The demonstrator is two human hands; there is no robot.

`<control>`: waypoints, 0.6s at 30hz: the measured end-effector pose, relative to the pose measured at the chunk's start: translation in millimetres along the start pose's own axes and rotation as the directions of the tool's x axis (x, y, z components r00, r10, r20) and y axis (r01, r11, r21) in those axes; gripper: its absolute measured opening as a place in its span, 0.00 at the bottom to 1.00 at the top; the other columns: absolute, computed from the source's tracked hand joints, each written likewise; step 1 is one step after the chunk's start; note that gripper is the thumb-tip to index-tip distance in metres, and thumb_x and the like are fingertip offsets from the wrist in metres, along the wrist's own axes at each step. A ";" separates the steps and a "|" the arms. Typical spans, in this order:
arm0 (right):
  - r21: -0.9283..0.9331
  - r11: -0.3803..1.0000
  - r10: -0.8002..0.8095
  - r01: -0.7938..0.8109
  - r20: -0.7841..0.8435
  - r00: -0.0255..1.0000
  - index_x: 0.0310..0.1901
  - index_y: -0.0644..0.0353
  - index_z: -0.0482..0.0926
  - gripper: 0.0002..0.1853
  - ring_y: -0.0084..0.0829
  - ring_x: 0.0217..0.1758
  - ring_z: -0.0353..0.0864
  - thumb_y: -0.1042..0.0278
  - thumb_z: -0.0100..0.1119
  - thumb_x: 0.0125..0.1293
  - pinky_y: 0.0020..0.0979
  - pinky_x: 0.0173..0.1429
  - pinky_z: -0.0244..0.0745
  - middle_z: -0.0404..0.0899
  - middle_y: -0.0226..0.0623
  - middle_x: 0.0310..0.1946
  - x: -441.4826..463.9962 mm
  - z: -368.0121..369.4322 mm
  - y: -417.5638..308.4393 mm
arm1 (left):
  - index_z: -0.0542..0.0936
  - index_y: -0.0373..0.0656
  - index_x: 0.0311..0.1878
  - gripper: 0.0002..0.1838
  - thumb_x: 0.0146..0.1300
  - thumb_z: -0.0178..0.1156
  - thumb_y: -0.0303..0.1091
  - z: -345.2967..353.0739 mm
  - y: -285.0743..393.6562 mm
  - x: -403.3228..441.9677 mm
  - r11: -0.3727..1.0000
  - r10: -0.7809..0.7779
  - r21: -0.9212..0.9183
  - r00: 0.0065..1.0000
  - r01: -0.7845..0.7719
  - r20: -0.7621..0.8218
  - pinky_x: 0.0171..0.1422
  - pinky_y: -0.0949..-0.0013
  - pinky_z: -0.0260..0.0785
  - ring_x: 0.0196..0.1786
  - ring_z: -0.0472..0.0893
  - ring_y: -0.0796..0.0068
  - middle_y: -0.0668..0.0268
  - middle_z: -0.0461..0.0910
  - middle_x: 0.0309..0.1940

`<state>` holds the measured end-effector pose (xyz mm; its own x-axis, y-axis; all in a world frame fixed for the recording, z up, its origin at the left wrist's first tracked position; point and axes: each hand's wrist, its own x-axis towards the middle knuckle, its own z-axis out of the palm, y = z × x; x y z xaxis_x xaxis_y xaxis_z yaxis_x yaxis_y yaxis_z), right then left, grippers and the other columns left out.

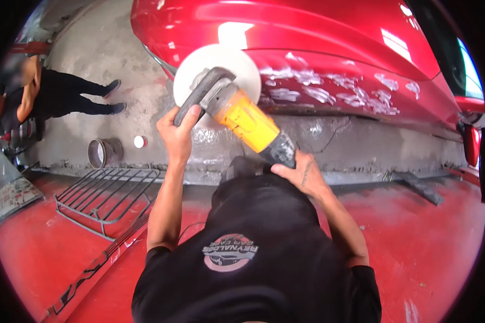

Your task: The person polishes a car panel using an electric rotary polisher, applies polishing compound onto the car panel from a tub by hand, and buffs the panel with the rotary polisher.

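A yellow and black polisher (250, 123) is held between my two hands, tilted across the view. Its round white pad (216, 58) is at the front end of the red car's side and appears to lie against it. My left hand (179, 132) is closed around the end of the black front handle (205, 94). At the rear, my right hand (303, 171) wraps around the dark grip. White smears of compound (328, 89) streak the red car panel (307, 59) right of the pad. The pad hides the paint beneath it.
A person in dark clothes (64, 94) stands at the left. Nearby are a bucket (104, 153) and a small white-topped container (140, 141). A metal rack (108, 199) and a long dark strip (99, 264) lie on the red floor. A dark bar (419, 188) lies at right.
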<state>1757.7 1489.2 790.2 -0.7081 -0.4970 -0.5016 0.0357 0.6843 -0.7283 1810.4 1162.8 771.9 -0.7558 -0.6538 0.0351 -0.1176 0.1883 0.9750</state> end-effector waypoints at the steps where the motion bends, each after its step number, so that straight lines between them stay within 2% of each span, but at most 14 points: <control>1: 0.018 1.000 0.018 -0.018 -0.016 1.000 0.56 0.71 0.82 0.36 0.54 0.48 0.90 0.44 0.76 0.60 0.46 0.56 0.80 0.89 0.57 0.42 -9.7 -2.5 6.0 | 0.90 0.34 0.36 0.14 0.64 0.76 0.39 3.4 -7.1 -2.7 0.999 -0.004 0.050 0.999 0.002 0.038 0.33 0.74 0.62 0.29 0.71 0.88 0.78 0.79 0.23; 2: 0.027 0.999 0.021 -0.019 -0.044 0.999 0.56 0.71 0.82 0.36 0.54 0.48 0.90 0.44 0.75 0.60 0.46 0.56 0.80 0.88 0.57 0.42 -14.0 -10.1 12.5 | 0.90 0.34 0.36 0.14 0.64 0.76 0.39 14.6 6.0 -8.5 0.999 -0.011 0.046 0.999 0.009 0.046 0.33 0.74 0.62 0.29 0.71 0.88 0.78 0.79 0.23; 4: -0.028 0.998 0.051 -0.053 -0.048 0.998 0.56 0.70 0.82 0.35 0.54 0.47 0.89 0.43 0.75 0.60 0.46 0.55 0.81 0.88 0.57 0.41 -28.9 -17.2 49.2 | 0.89 0.34 0.34 0.15 0.63 0.77 0.39 50.9 39.4 -24.0 0.993 0.120 -0.023 0.990 -0.118 0.078 0.34 0.73 0.68 0.30 0.75 0.88 0.74 0.83 0.23; 6: 0.059 0.998 -0.029 0.038 -0.150 0.988 0.53 0.72 0.82 0.37 0.49 0.45 0.89 0.40 0.76 0.60 0.45 0.53 0.80 0.88 0.54 0.40 -49.8 -24.5 73.6 | 0.88 0.34 0.32 0.16 0.61 0.79 0.40 80.2 52.2 -35.0 0.984 0.160 -0.097 0.978 -0.148 0.133 0.34 0.71 0.71 0.29 0.78 0.87 0.70 0.84 0.22; 7: 0.128 0.992 0.028 -0.007 -0.164 0.986 0.52 0.73 0.82 0.38 0.44 0.44 0.89 0.39 0.77 0.59 0.43 0.52 0.80 0.88 0.52 0.39 -62.0 -29.0 75.5 | 0.89 0.34 0.32 0.17 0.59 0.80 0.41 87.9 44.5 -38.1 0.991 0.134 -0.010 0.966 -0.135 0.221 0.31 0.70 0.72 0.28 0.80 0.85 0.66 0.85 0.21; 8: 0.199 0.978 0.090 -0.056 -0.166 0.982 0.51 0.74 0.82 0.39 0.39 0.43 0.88 0.38 0.78 0.58 0.41 0.52 0.80 0.88 0.49 0.38 -75.7 -31.5 78.0 | 0.88 0.35 0.30 0.19 0.58 0.81 0.43 98.7 59.3 -42.1 0.990 0.142 -0.043 0.957 -0.135 0.254 0.29 0.68 0.72 0.25 0.80 0.84 0.63 0.83 0.18; 9: 0.185 0.978 0.134 -0.098 -0.192 0.972 0.50 0.74 0.82 0.39 0.35 0.43 0.87 0.38 0.79 0.57 0.40 0.51 0.80 0.89 0.46 0.39 -88.5 -34.2 86.3 | 0.85 0.36 0.26 0.21 0.57 0.81 0.44 112.5 57.7 -43.3 0.979 0.195 -0.102 0.946 -0.175 0.257 0.28 0.66 0.71 0.22 0.79 0.82 0.62 0.81 0.17; 10: 0.174 0.975 0.177 -0.141 -0.211 0.961 0.50 0.73 0.83 0.39 0.31 0.44 0.85 0.38 0.81 0.56 0.38 0.51 0.80 0.89 0.44 0.39 -97.4 -35.6 93.9 | 0.85 0.36 0.26 0.18 0.57 0.81 0.41 119.6 61.9 -45.1 0.973 0.231 -0.083 0.932 -0.216 0.281 0.27 0.68 0.68 0.22 0.77 0.83 0.65 0.81 0.17; 11: 0.159 0.980 0.150 -0.121 -0.185 0.971 0.50 0.73 0.83 0.39 0.31 0.44 0.85 0.38 0.81 0.56 0.38 0.51 0.80 0.89 0.44 0.39 -102.0 -36.2 96.9 | 0.84 0.35 0.26 0.19 0.56 0.81 0.40 127.2 56.4 -44.2 0.964 0.265 -0.093 0.917 -0.248 0.300 0.27 0.66 0.68 0.21 0.78 0.81 0.62 0.81 0.17; 13: 0.196 0.940 0.312 -0.280 -0.155 0.937 0.51 0.70 0.85 0.34 0.28 0.45 0.84 0.45 0.83 0.57 0.36 0.52 0.80 0.89 0.41 0.40 -106.2 -39.9 87.2 | 0.84 0.35 0.26 0.19 0.56 0.81 0.40 123.4 57.7 -44.3 0.966 0.255 -0.111 0.924 -0.232 0.287 0.27 0.68 0.68 0.22 0.78 0.82 0.63 0.81 0.17; 15: 0.181 0.953 0.267 -0.241 -0.136 0.954 0.51 0.70 0.85 0.33 0.28 0.44 0.84 0.48 0.84 0.57 0.36 0.51 0.80 0.89 0.40 0.40 -95.0 -39.2 66.7 | 0.84 0.35 0.25 0.19 0.56 0.81 0.40 109.7 51.2 -41.5 0.972 0.224 -0.131 0.936 -0.194 0.273 0.27 0.69 0.68 0.22 0.78 0.83 0.63 0.81 0.17; 17: 0.146 0.980 0.157 -0.139 -0.124 0.980 0.53 0.74 0.83 0.31 0.29 0.44 0.86 0.57 0.85 0.56 0.35 0.51 0.81 0.90 0.42 0.40 -74.5 -28.4 49.5 | 0.84 0.35 0.24 0.19 0.56 0.82 0.39 83.4 33.5 -37.9 0.975 0.209 -0.115 0.964 -0.192 0.163 0.27 0.69 0.68 0.23 0.77 0.85 0.66 0.79 0.16; 18: 0.143 0.980 0.158 -0.140 -0.121 0.980 0.53 0.74 0.83 0.31 0.29 0.44 0.86 0.57 0.85 0.56 0.35 0.51 0.81 0.90 0.42 0.40 -61.8 -20.0 39.4 | 0.84 0.36 0.24 0.19 0.57 0.81 0.39 68.4 27.7 -33.5 0.975 0.187 -0.141 0.975 -0.170 0.116 0.27 0.70 0.68 0.24 0.77 0.86 0.68 0.79 0.17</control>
<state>1788.7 1557.6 801.9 -0.7738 -0.3141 -0.5500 0.2349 0.6641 -0.7098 1788.3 1240.1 782.7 -0.8341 -0.5174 0.1914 0.1052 0.1914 0.9759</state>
